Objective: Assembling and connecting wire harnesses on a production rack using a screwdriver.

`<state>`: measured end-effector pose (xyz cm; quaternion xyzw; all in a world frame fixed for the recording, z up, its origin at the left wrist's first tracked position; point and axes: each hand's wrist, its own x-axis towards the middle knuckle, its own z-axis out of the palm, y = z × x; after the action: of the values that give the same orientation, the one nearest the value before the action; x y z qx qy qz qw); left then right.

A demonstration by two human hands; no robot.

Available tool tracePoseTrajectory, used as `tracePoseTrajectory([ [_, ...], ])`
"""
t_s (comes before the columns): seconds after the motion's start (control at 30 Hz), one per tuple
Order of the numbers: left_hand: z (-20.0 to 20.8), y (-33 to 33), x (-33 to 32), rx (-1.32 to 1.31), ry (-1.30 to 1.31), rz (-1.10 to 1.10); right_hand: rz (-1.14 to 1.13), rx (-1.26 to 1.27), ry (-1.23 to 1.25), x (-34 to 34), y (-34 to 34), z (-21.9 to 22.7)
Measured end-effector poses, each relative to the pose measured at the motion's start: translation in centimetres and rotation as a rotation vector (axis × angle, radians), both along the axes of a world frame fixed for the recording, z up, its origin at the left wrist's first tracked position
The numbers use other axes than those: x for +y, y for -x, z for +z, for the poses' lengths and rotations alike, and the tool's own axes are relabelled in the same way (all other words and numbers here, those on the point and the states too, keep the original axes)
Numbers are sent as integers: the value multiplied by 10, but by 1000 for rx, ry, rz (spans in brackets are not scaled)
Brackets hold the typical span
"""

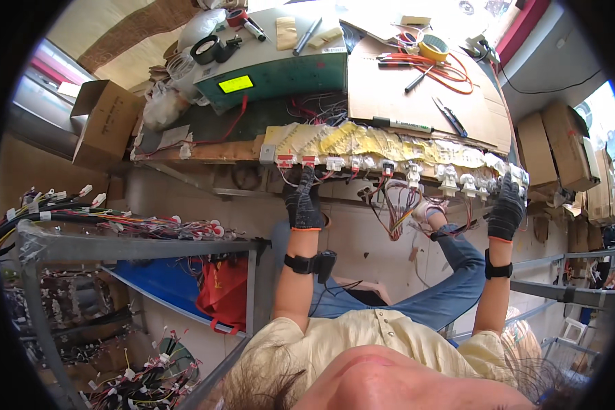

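Observation:
Along the near edge of the bench runs a yellow-taped board point(369, 142) with a row of connectors fixed to its front. My left hand point(303, 203), in a black glove with an orange cuff, is closed at a red connector point(309, 161) near the left end. Beside it sits another red connector point(285, 161). My right hand point(507, 208), gloved alike, reaches the right end, fingers closed at a white connector point(517, 175). Between my hands, white connectors point(448, 180) and a bundle of thin coloured wires point(398, 212) hang from the board.
A green tester box point(273, 85) with a lit screen stands behind the board. A cardboard sheet point(403, 96) carries a marker point(401, 124), a utility knife point(449, 116) and an orange cable point(458, 72). On my left, a metal rack point(137, 251) holds wire harnesses point(123, 217).

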<state>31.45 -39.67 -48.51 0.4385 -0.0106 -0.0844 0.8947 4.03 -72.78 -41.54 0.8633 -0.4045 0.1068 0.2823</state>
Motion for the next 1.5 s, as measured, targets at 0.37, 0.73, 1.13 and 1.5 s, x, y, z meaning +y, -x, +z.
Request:
tracePoseTrajectory([
  [0.37,-28,5,2,108,-62,-15,-35,-68,-215,9,-5,21],
  [0.73,111,-3,-122,-1336,-1701,-153,716,-591,-1473,160,0,30],
  [1.13,128,90,-11,-363,-480,-708,693,-1338,-1473,186,-101,35],
  [1.5,58,91,24,-355,-511,-785,666,-1059,-1079,145,-161,20],
])
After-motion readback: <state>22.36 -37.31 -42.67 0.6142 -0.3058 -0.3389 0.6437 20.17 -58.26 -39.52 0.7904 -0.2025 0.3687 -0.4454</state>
